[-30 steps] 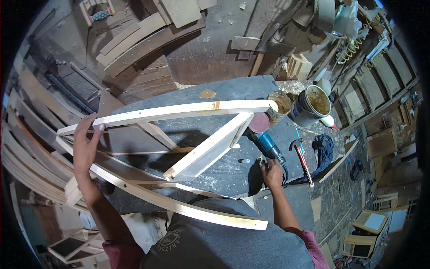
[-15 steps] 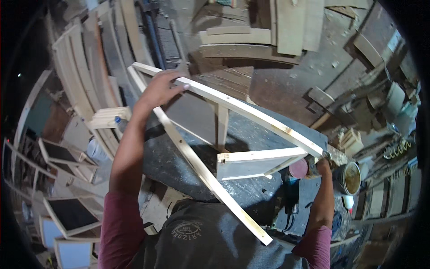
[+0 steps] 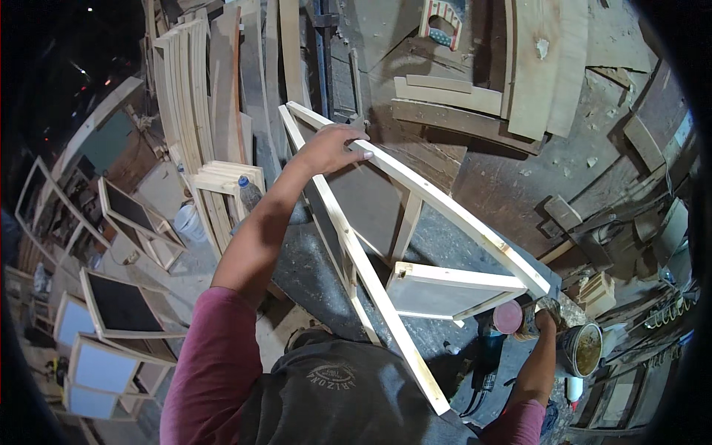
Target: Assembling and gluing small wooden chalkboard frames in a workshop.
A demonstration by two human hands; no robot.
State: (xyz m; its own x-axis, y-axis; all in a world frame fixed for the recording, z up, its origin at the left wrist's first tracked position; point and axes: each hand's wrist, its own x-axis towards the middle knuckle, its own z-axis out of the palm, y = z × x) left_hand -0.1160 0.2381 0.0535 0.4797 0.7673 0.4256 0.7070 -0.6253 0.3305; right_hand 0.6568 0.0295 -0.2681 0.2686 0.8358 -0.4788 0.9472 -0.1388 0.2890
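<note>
My left hand is closed over the upper rail of a pale wooden frame, near its far left corner. Its thumb lies on the near side of the rail. The frame leans over a dark, stained worktable, and its long near rail slants down toward my shirt. Inside stands a smaller panel with a light wooden border and grey face. My right hand is beyond the right end of the upper rail, beside a jar with a pink lid or top. Its fingers are hidden against a brownish object.
A bucket of brown stuff stands right of my right hand, with a white bottle below it. Left are stacked wooden frames, a plastic bottle and dark-panelled frames. Boards and a handsaw lie beyond.
My right hand has moved down from the end of the upper rail to beside the jar. The left hand keeps its hold. The whole view has shifted, showing more on the left.
</note>
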